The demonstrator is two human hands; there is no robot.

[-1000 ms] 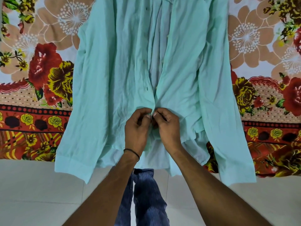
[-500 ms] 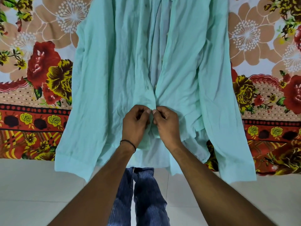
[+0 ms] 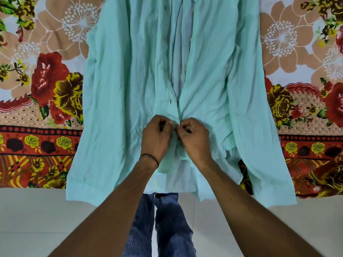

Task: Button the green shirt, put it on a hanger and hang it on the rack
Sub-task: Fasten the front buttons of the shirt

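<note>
Green shirt [image 3: 130, 80] is lying front-up on a loud floral sheet [image 3: 37, 89], hem end towards the person, sleeves running down either side. The hem and cuffs hang over the near edge of the sheet, above a pale tiled floor [image 3: 37, 219].

Both hands are low on the front, right where the two edges meet. Left hand [image 3: 155, 138] has its fingers curled in, thumb and forefinger pinching the left edge. Right hand [image 3: 194, 140] is curled the same way and pinches the right edge. The fingertips of the two hands are pretty much touching each other. There might be a button in that pinch, but it's too small and too covered to tell.

Above the hands the front is open in a long narrow V, with the paler inside of the shirt showing in the gap. There are a couple of dark little marks along the left edge, one just above the hands [image 3: 170, 102].

The left wrist has a thin black band [image 3: 150, 157]. Blue jeans [image 3: 167, 219] show below, between the forearms.
</note>
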